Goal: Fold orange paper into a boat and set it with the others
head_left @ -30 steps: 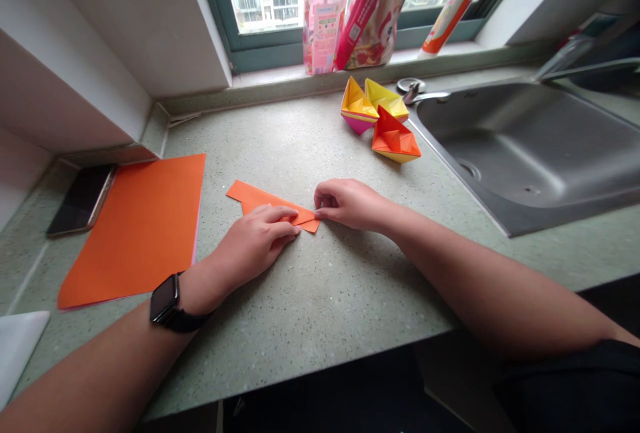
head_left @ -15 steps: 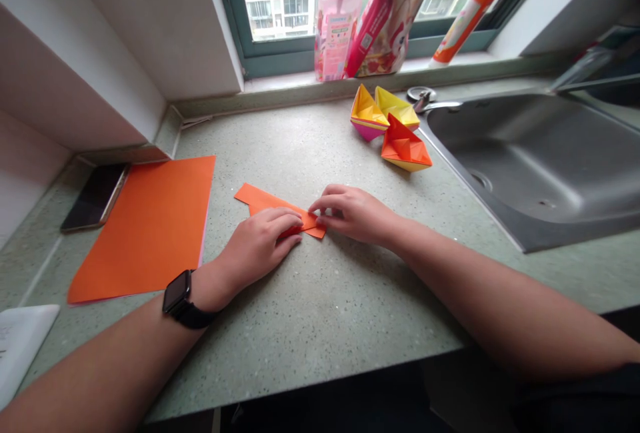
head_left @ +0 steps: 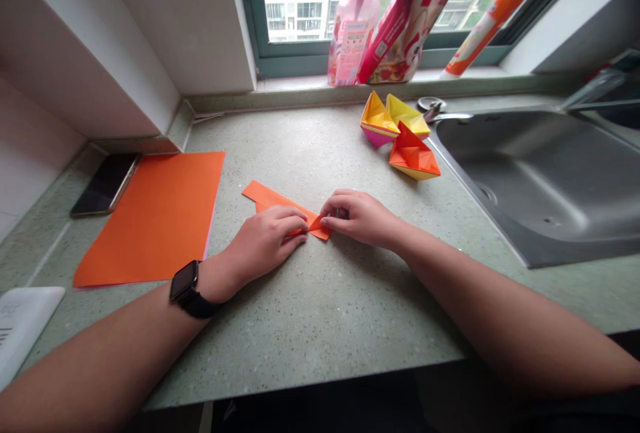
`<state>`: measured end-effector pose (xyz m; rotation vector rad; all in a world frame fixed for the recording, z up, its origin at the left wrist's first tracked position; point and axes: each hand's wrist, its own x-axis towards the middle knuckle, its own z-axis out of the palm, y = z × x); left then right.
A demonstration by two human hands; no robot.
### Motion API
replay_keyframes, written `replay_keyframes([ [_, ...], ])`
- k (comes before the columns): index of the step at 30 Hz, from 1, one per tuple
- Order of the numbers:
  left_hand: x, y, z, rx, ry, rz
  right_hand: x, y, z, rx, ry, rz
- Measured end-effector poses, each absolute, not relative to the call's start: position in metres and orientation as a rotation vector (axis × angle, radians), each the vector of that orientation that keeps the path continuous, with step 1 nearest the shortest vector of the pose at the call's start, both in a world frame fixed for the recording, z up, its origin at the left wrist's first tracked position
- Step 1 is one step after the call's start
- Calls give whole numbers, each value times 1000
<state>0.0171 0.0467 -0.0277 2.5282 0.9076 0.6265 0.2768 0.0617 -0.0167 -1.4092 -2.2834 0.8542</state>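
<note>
Pressure counts: my left hand [head_left: 265, 243] pins the folded orange paper strip [head_left: 273, 198] flat, my right hand [head_left: 363, 218] pinches its tip; edges should align.

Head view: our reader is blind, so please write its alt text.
The left hand presses a folded orange paper onto the counter while the right hand pinches its corner. An orange sheet and phone lie left; three paper boats sit by the sink.

Left wrist: black watch [head_left: 185, 281], rectangular dark face, black strap. Both forearms bare to the frame edge. Bare too: left hand [head_left: 265, 243] and right hand [head_left: 361, 218].
</note>
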Motion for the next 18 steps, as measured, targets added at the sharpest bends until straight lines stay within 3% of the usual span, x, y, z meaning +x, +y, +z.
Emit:
replay_keyframes([
  [18,16,49,-33,2566,877,645,272,59,-18,-1437,-2342,788],
])
